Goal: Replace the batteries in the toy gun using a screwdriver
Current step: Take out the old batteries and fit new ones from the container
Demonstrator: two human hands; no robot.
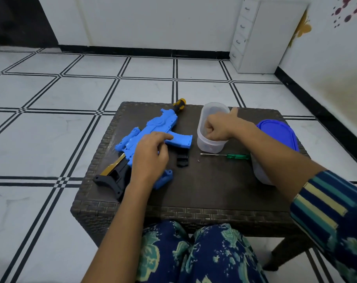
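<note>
Inside the clear tub (204, 139), right hand (219, 127) fingers curl hidden — grasp unclear; left hand (151, 154), fingers loosely spread, covers the toy gun (153, 127).

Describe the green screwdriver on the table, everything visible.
The green screwdriver is small, with a translucent green handle and a thin metal shaft. It lies flat on the dark woven table, tip pointing left, nearer the person than the clear container. The handle end runs under the right forearm. Neither hand touches it.

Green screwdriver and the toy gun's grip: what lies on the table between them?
In the head view, a small black cover piece lies between the green screwdriver and the toy gun; otherwise bare table.
</note>
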